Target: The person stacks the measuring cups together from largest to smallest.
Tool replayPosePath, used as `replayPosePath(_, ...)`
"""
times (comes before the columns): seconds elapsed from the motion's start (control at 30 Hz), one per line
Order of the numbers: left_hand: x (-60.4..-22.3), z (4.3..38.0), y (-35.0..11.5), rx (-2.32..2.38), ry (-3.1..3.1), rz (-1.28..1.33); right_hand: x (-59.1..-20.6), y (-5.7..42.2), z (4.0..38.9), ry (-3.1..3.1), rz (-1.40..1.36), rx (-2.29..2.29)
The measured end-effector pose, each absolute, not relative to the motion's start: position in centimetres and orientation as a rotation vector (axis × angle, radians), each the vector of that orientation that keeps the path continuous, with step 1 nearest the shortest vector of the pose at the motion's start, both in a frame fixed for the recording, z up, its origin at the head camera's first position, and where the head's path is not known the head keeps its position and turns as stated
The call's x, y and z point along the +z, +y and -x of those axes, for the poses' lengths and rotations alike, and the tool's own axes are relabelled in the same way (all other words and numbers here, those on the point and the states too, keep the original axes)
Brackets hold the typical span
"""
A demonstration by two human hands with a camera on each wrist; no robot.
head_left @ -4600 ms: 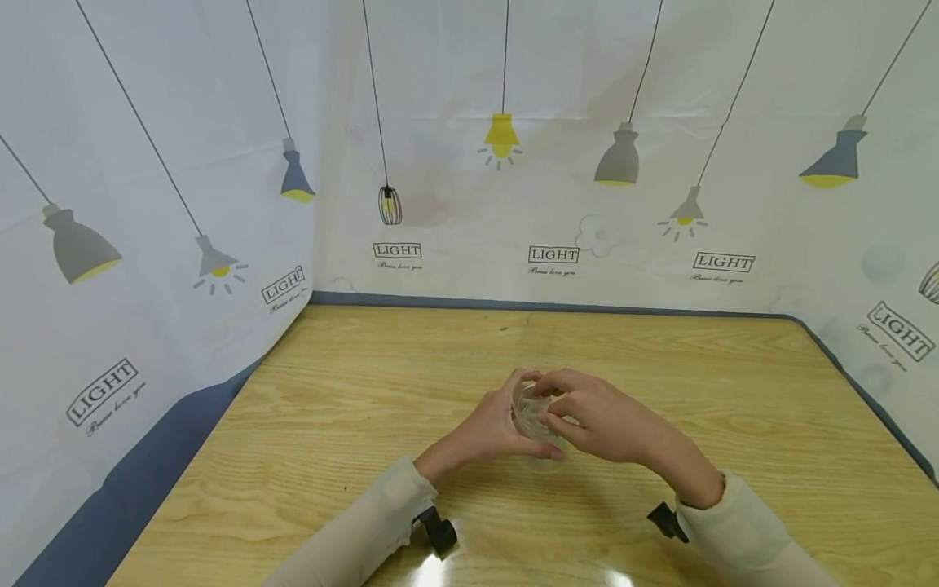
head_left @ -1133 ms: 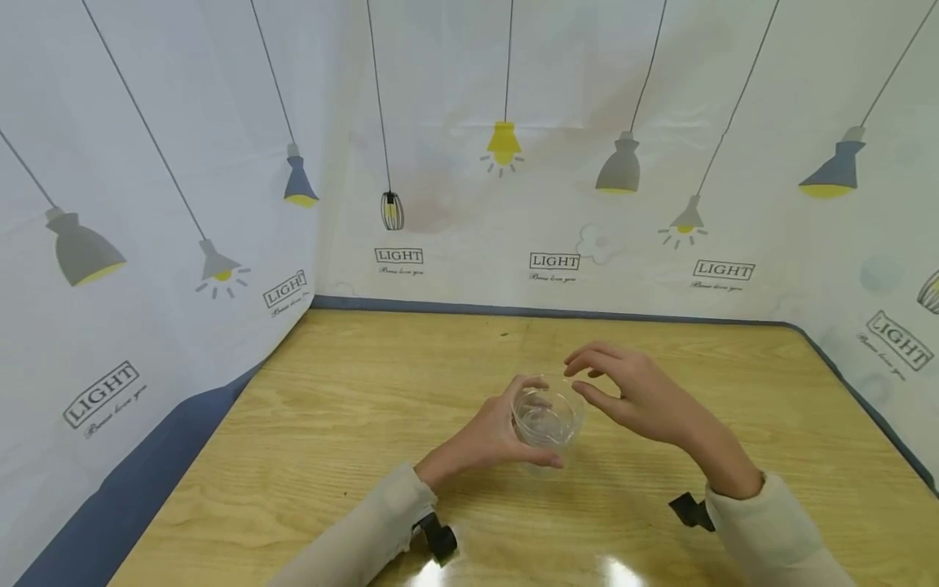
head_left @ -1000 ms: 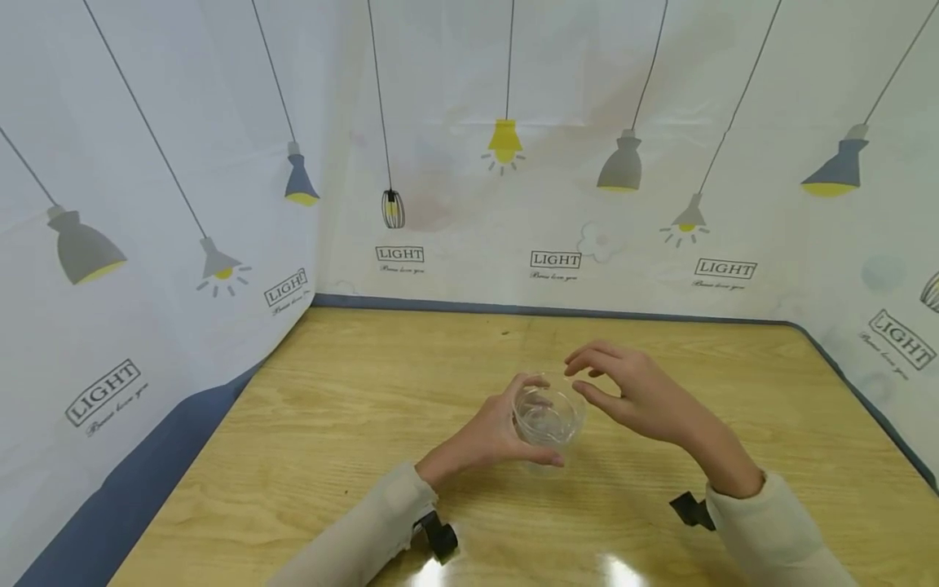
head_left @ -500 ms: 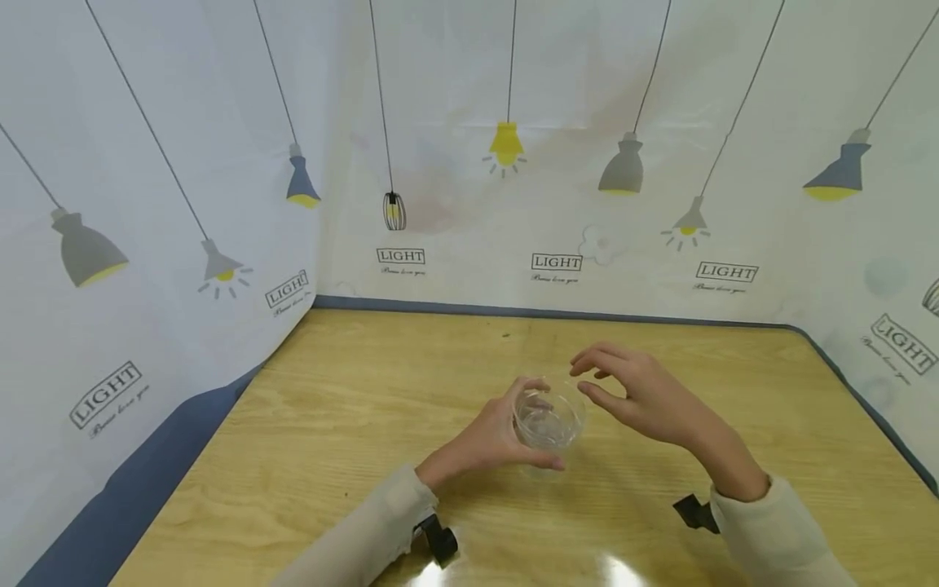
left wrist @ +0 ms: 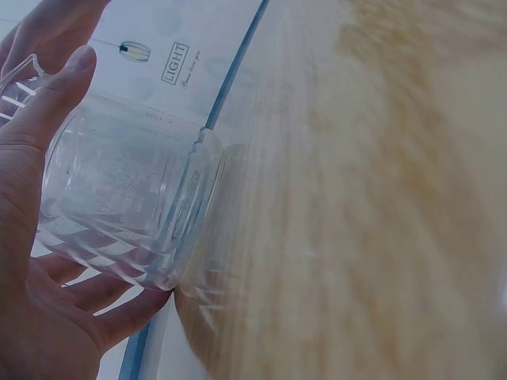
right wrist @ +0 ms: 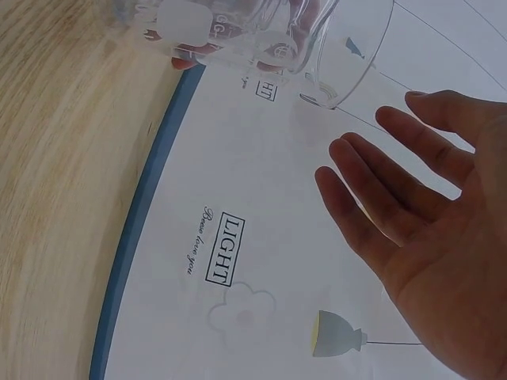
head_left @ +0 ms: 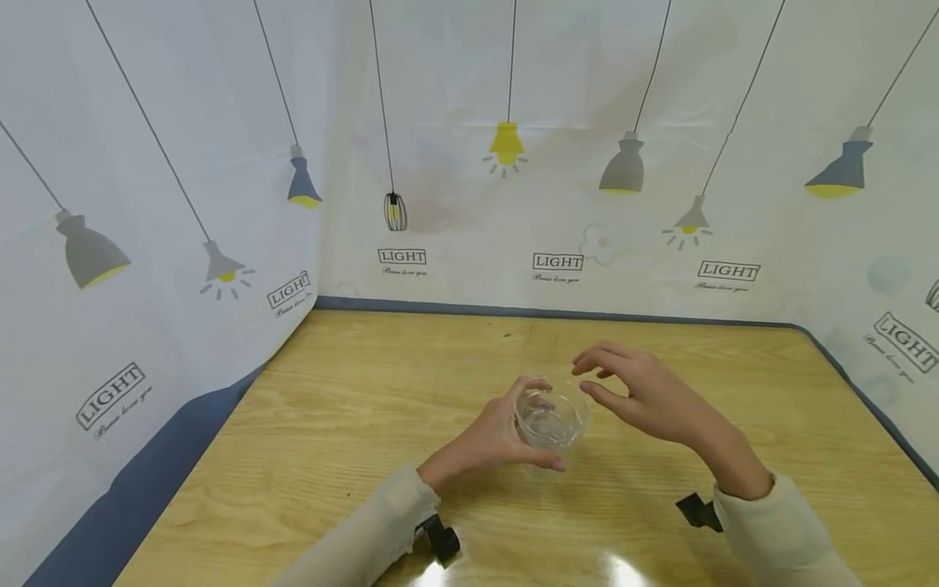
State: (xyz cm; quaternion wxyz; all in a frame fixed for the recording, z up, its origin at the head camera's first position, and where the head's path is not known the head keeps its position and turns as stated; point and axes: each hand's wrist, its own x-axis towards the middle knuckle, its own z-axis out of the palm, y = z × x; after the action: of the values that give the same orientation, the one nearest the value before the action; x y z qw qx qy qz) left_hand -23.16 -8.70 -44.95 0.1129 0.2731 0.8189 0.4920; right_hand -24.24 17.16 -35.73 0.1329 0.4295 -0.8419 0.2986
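A clear see-through cup stands upright near the middle of the wooden table. My left hand grips its side, thumb at the near side and fingers round the far side. In the left wrist view the cup's base meets the table, and its wall is transparent. My right hand hovers just right of the rim, fingers loosely bent and holding nothing. Seen from the right wrist, that hand is apart from the cup, which bears pale printed marks.
The wooden table spreads around both hands. A white curtain printed with lamps and the word LIGHT hangs along the back and sides, with a blue border at its foot. A black wrist camera sits at the left cuff.
Several seconds ago my right fingers were at the cup's mouth; they have since drawn away to the right. My left hand keeps its grip, and little has moved in the last second.
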Motion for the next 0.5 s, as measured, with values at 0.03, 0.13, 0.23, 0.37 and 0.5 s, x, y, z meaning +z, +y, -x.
replayPosePath(0.03, -44.93, 23.17, -8.69, 1.441, 2.406, -0.803, -35.76, 17.17, 24.25, -2.442, -1.246, 0.867)
replayPosePath(0.13, -44.87, 23.18, -8.69, 1.448, 2.394, -0.804, -35.92, 17.19, 24.34, -2.441, -1.251, 0.863)
replayPosePath(0.23, -44.86, 23.2, -8.66, 1.453, 2.389, -0.805, -36.08, 17.23, 24.45, -2.448, -1.252, 0.858)
replayPosePath(0.37, -44.85, 23.23, -8.61, 1.441, 2.397, -0.803, -36.18, 17.33, 24.53, -2.456, -1.246, 0.854)
replayPosePath(0.5, -44.73, 23.19, -8.67, 1.418, 2.419, -0.784, -36.08, 17.38, 24.58, -2.45, -1.247, 0.853)
